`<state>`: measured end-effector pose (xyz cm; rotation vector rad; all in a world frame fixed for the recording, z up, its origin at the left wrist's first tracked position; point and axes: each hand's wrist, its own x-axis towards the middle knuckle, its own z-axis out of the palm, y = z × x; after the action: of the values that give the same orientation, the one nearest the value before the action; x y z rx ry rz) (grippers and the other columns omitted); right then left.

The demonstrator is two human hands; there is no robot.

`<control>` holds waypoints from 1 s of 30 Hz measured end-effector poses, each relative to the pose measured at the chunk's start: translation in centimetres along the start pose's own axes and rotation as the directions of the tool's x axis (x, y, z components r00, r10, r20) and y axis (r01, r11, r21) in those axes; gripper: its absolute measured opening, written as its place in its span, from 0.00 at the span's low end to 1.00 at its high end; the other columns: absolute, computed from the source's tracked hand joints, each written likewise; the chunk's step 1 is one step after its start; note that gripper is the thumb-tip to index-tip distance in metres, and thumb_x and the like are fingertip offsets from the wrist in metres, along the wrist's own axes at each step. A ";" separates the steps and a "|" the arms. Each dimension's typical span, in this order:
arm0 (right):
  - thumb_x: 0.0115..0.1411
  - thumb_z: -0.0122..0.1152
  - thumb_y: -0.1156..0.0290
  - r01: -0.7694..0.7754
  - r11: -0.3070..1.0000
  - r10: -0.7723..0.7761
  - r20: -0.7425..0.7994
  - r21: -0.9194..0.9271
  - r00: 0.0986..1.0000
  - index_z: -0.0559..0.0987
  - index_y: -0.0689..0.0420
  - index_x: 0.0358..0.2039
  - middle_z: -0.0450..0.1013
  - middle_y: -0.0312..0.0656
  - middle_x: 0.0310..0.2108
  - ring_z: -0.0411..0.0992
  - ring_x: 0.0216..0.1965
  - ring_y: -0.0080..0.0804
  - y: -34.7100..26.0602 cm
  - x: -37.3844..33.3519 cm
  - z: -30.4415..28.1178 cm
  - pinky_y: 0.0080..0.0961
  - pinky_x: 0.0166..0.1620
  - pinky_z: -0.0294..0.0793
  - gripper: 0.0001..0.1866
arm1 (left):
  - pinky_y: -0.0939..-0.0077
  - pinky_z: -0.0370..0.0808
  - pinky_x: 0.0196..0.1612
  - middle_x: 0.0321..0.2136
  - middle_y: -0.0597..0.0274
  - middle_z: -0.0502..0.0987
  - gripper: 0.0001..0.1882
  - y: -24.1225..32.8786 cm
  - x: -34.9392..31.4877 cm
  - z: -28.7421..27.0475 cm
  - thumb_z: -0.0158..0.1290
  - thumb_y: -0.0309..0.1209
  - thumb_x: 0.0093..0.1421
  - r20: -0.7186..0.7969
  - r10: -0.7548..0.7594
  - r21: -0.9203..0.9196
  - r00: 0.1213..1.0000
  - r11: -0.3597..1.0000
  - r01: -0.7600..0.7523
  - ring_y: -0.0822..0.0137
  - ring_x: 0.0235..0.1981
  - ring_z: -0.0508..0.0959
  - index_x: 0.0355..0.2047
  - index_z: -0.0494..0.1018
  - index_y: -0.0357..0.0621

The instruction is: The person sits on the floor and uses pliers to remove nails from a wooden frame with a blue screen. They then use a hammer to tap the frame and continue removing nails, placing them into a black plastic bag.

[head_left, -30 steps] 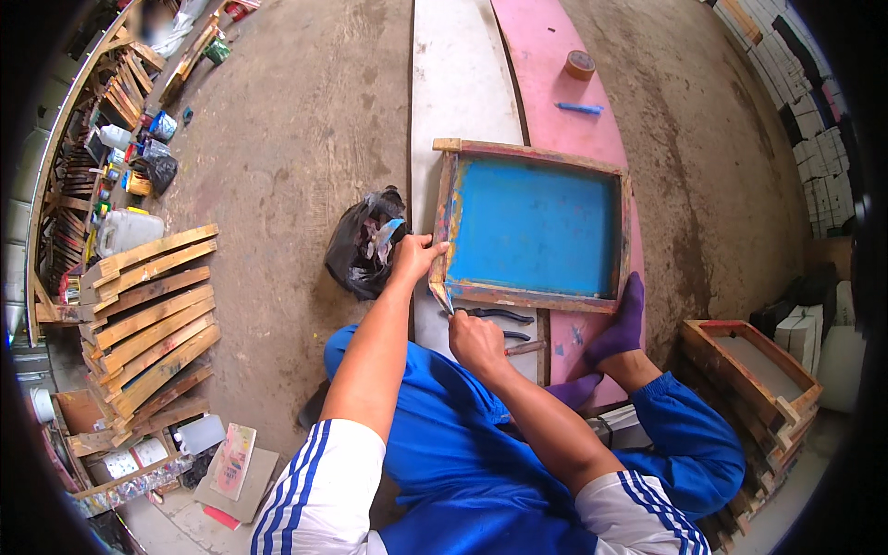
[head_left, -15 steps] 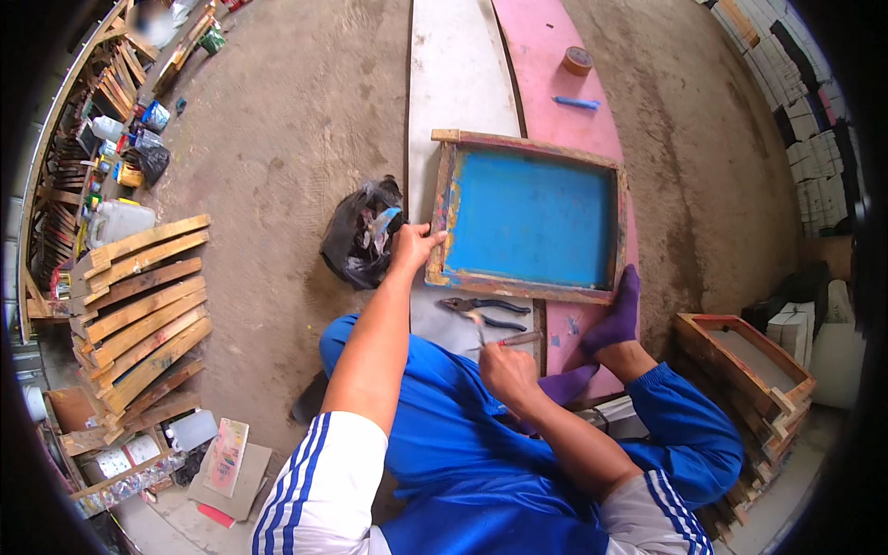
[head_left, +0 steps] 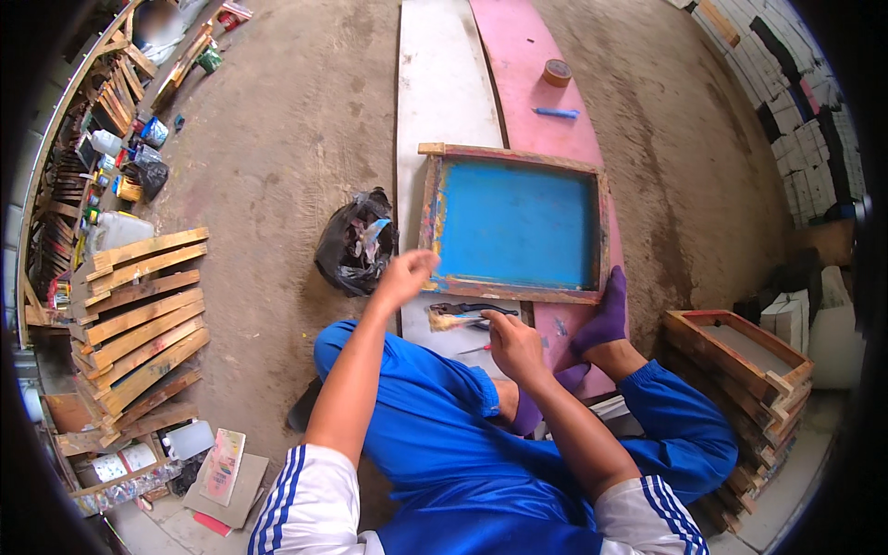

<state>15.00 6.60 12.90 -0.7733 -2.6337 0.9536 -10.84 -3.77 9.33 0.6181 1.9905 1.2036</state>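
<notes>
While the right hand (head_left: 514, 344) pinches what looks like a scrap (head_left: 446, 321), lower centre, I judge the work part-done | left hand (head_left: 404, 277): blurred, can't tell grip | frame (head_left: 518, 292), centre: yellow residue (head_left: 438, 222) to clear

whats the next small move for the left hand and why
Perhaps steady the wooden frame with the left hand: it is by the frame's left side, contact unclear, while the right hand holds a small tan-ended piece just off the near edge.
</notes>
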 end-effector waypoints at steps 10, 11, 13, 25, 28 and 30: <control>0.72 0.55 0.64 0.040 0.911 0.021 -0.142 0.411 0.990 0.72 0.64 0.64 0.73 0.57 0.50 0.75 0.50 0.56 -7.2 8.6 10.4 0.43 0.52 0.75 0.24 | 0.62 0.66 0.68 0.62 0.52 0.69 0.49 -1.2 -3.5 3.3 0.28 0.73 0.68 0.168 -0.184 -0.922 0.968 0.318 0.220 0.62 0.63 0.70 0.72 0.57 0.46; 0.73 0.56 0.65 0.139 0.945 -0.066 -0.245 0.296 0.967 0.73 0.60 0.64 0.75 0.55 0.47 0.75 0.48 0.48 -6.9 9.1 11.5 0.38 0.51 0.74 0.22 | 0.62 0.67 0.67 0.62 0.53 0.69 0.58 -0.7 -3.3 2.2 0.25 0.80 0.61 0.209 -0.220 -0.932 0.953 0.250 0.262 0.61 0.63 0.70 0.75 0.53 0.47; 0.72 0.57 0.65 0.026 0.935 0.013 -0.106 0.353 0.994 0.75 0.59 0.60 0.77 0.53 0.43 0.78 0.45 0.47 -6.5 10.4 12.1 0.38 0.48 0.76 0.19 | 0.64 0.64 0.67 0.61 0.53 0.69 0.61 -1.0 -3.4 0.1 0.26 0.82 0.59 0.222 -0.107 -0.961 0.969 0.142 0.236 0.60 0.62 0.70 0.77 0.49 0.46; 0.66 0.49 0.60 -0.221 0.946 0.160 0.250 0.236 0.955 0.75 0.56 0.46 0.80 0.58 0.42 0.78 0.44 0.63 -16.3 20.9 18.8 0.57 0.48 0.75 0.15 | 0.60 0.73 0.50 0.47 0.64 0.78 0.35 -8.1 -1.6 -5.0 0.28 0.65 0.74 -0.215 -0.652 -0.964 0.727 0.024 -0.264 0.64 0.47 0.78 0.49 0.75 0.54; 0.61 0.56 0.72 -0.172 0.961 0.117 0.247 0.216 0.962 0.74 0.58 0.44 0.79 0.58 0.41 0.78 0.43 0.63 -16.2 21.6 21.9 0.55 0.46 0.77 0.11 | 0.57 0.73 0.59 0.55 0.61 0.76 0.34 -9.2 -1.0 -5.5 0.28 0.62 0.76 -0.247 -0.655 -0.957 0.714 0.047 -0.288 0.61 0.55 0.77 0.58 0.72 0.53; 0.59 0.58 0.77 -0.135 0.957 0.090 0.182 0.255 0.979 0.74 0.58 0.43 0.77 0.57 0.41 0.78 0.43 0.63 -15.6 21.6 22.7 0.55 0.45 0.78 0.11 | 0.57 0.72 0.60 0.58 0.61 0.74 0.33 -9.3 -0.8 -5.7 0.30 0.61 0.75 -0.275 -0.703 -0.951 0.655 0.100 -0.292 0.61 0.57 0.76 0.62 0.70 0.52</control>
<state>-17.93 -3.49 6.58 -0.8144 -2.5426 1.4291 -15.13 -11.66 3.04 -1.0966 1.0339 2.3723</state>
